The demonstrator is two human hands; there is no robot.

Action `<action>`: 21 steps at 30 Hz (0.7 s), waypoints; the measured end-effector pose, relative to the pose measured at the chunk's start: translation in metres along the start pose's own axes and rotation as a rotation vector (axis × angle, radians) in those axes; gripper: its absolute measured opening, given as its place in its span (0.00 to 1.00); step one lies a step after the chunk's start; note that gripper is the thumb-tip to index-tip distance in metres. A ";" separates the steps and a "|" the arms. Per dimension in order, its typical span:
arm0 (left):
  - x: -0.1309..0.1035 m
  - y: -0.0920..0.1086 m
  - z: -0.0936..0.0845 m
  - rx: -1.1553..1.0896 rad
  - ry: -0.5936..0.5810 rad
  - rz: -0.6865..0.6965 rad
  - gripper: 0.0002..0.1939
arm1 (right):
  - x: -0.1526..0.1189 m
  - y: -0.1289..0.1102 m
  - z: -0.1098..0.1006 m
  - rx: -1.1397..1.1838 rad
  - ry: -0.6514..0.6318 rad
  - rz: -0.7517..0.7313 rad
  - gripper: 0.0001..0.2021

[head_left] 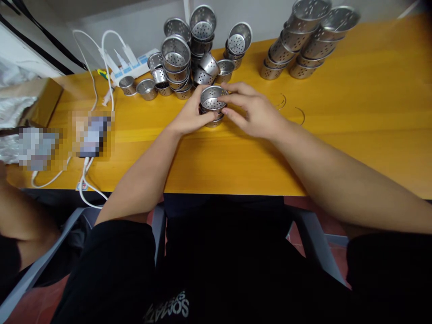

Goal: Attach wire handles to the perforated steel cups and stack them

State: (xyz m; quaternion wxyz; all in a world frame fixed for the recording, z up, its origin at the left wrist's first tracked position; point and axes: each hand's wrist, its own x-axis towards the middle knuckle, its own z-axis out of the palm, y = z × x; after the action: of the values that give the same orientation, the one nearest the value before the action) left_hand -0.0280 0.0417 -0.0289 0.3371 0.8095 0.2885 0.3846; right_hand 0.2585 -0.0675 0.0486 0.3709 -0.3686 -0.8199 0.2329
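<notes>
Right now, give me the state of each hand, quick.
Left hand: closed on the perforated steel cup, grip on its left side.
Right hand: fingers on the same cup's right side and rim.

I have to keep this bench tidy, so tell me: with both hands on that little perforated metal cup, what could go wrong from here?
1. The leaning pile of cups stands just behind the held cup; a nudge from the left hand or right hand might topple it.
2. The thin wire rings lie loose beside the right hand and could be swept off the table.
3. The white cables trail over the table edge and might snag.
</notes>
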 end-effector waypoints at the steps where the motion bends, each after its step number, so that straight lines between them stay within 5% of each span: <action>1: -0.001 -0.001 0.000 0.016 0.002 0.002 0.50 | 0.000 0.000 0.000 -0.002 -0.006 -0.006 0.27; 5: -0.003 0.007 -0.009 0.062 0.054 0.075 0.56 | -0.001 0.004 0.001 -0.057 0.004 -0.003 0.34; 7: 0.001 0.017 -0.023 0.073 0.171 0.156 0.48 | -0.001 0.007 -0.001 -0.095 0.023 0.015 0.36; 11: 0.018 0.019 -0.076 0.323 0.684 0.290 0.41 | -0.001 0.016 -0.008 -0.118 0.086 0.043 0.40; 13: 0.023 0.000 -0.106 0.409 0.998 0.408 0.37 | -0.002 0.017 -0.011 -0.136 0.100 0.080 0.40; 15: 0.021 -0.031 -0.133 0.518 1.187 0.319 0.18 | -0.002 0.013 -0.014 -0.169 0.089 0.133 0.39; 16: 0.016 -0.049 -0.145 0.575 1.176 0.166 0.12 | -0.002 0.010 -0.015 -0.186 0.079 0.156 0.40; 19: -0.009 -0.101 -0.172 0.548 1.066 -0.365 0.27 | -0.003 0.000 -0.018 -0.217 0.054 0.199 0.42; 21: -0.027 -0.128 -0.187 0.549 0.861 -0.327 0.23 | -0.003 -0.003 -0.019 -0.205 0.060 0.204 0.43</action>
State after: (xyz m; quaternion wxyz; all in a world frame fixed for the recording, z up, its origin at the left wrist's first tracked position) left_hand -0.2222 0.1599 -0.0495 0.0196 0.5812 0.6129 0.5349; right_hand 0.2735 -0.0696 0.0606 0.3302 -0.4927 -0.7863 0.1731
